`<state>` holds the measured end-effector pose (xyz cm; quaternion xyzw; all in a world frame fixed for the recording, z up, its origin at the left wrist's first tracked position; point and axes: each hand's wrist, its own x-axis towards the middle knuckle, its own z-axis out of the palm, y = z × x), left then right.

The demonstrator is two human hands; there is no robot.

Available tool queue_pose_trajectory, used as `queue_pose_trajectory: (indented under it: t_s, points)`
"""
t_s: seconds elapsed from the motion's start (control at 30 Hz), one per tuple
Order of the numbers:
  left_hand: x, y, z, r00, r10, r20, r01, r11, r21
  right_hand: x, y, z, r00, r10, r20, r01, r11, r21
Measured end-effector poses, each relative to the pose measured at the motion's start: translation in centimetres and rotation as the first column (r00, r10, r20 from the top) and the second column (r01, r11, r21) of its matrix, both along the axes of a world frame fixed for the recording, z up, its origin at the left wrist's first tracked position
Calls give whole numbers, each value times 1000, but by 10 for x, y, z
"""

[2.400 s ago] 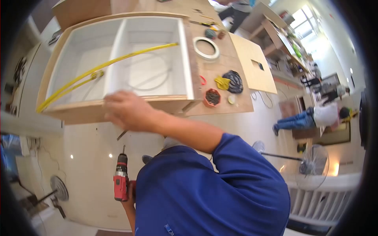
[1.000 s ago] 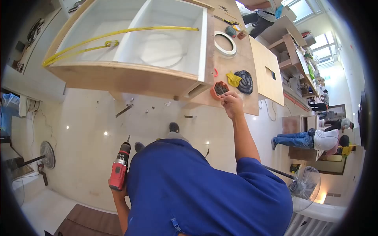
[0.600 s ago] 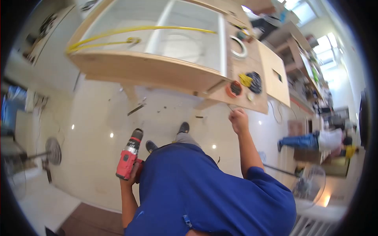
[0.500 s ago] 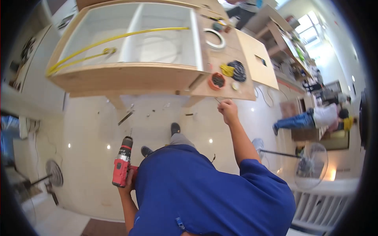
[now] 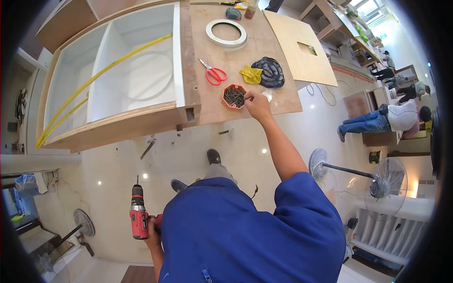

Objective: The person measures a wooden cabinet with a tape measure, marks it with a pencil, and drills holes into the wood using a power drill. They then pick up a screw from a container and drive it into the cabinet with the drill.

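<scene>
My left hand is wrapped around the handle of a red and black cordless drill, held low at my side with its bit pointing away from me. At the bench, my right hand has its fingers pinched together at the rim of an orange octagonal box full of dark screws. Whatever those fingertips hold is hidden. Close by lie red-handled scissors, a crumpled yellow cloth and a black plastic bundle.
A white-lined cabinet carcass lies on the bench, with a yellow tape measure across it. Behind the box is a white roll of edging. A pale panel lies right. Fans and other people are further off.
My right hand has moved from the bench's front edge to the screw box. The view has shifted, bringing the scissors into sight. The drill stays in my left hand.
</scene>
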<state>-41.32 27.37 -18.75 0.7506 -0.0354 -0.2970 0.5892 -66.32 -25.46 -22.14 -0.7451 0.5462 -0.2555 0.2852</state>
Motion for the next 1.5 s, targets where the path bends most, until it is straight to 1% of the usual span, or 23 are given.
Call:
queue_pose_trajectory:
  t_s: [0.1, 0.2, 0.3, 0.4, 0.5, 0.53, 0.6, 0.67, 0.7, 0.73, 0.77, 0.8, 0.87, 0.97, 1.03, 1.1, 1.2, 1.23, 1.3, 1.33, 1.4, 1.43, 1.5]
  points:
    - [-27, -30, 7, 999, 41, 32, -42, 999, 24, -1, -21, -7, 974, 183, -131, -199, 972, -123]
    - [-48, -42, -4, 997, 72, -26, -70, 995, 71, 2, -29, -5, 944, 301, -137, -322, 932, -166]
    - [-69, -52, -15, 992, 104, -75, -96, 990, 101, 11, -32, -2, 908, 371, -195, -412, 877, -247]
    - [-83, -59, -19, 989, 118, -90, -106, 987, 124, 27, -36, 3, 876, 384, -292, -462, 844, -273]
    - [-90, -67, -16, 992, 92, -81, -78, 983, 165, 43, -43, -10, 735, 407, -542, -550, 825, -126]
    - [-91, -68, -11, 993, 90, -74, -76, 980, 184, 46, -44, -10, 705, 411, -578, -548, 833, -75]
    - [-87, -64, -9, 1000, -5, 8, 3, 974, 228, 56, -41, -3, 625, 459, -631, -579, 815, 20]
    - [-84, -55, -7, 989, -63, 135, 24, 960, 278, 62, -37, 8, 702, 470, -535, -594, 801, -76]
    - [-83, -54, -5, 973, -94, 210, 27, 954, 299, 61, -39, 3, 665, 507, -549, -636, 769, -60]
    - [-82, -58, -2, 956, -120, 267, 36, 954, 299, 58, -44, -6, 718, 515, -468, -592, 806, -22]
    - [-81, -63, 2, 936, -154, 318, 54, 952, 302, 61, -41, 4, 748, 497, -440, -529, 847, 57]
    - [-82, -64, 5, 947, -121, 297, 39, 963, 267, 63, -38, 16, 775, 467, -426, -452, 881, 141]
    - [-78, -67, 12, 963, -90, 254, 44, 982, 183, 65, -38, 19, 731, 456, -507, -459, 879, 128]
    - [-72, -67, 12, 967, -74, 244, 39, 988, 149, 70, -32, 25, 707, 410, -576, -417, 900, 129]
    - [-66, -63, 11, 956, -77, 283, 42, 991, 128, 63, -30, 18, 840, 349, -415, -344, 935, 89]
    - [-52, -55, 16, 915, -150, 375, 94, 982, 164, 57, -32, 12, 937, 290, -196, -285, 957, 54]
    - [-36, -42, 5, 891, -207, 404, 152, 975, 164, 38, -39, -1, 962, 208, 177, -217, 976, 31]
    - [-29, -36, 3, 883, -229, 409, 175, 970, 166, 30, -35, 1, 955, 104, 278, -153, 975, 160]
    - [-11, -22, 1, 865, -277, 419, 226, 960, 166, 27, -13, 34, 893, -142, 426, -56, 906, 419]
    - [6, -13, 3, 831, -303, 467, 255, 953, 165, 34, 8, 62, 910, -76, 407, -142, 866, 479]
    - [25, -2, 3, 752, -348, 560, 305, 937, 171, 64, 58, 104, 938, 153, 311, -289, 841, 458]
    - [31, 4, -1, 755, -342, 559, 318, 937, 144, 79, 89, 115, 933, 259, 251, -350, 816, 459]
    - [50, 9, -7, 759, -324, 564, 340, 937, 81, 142, 152, 121, 909, 266, 322, -410, 715, 566]
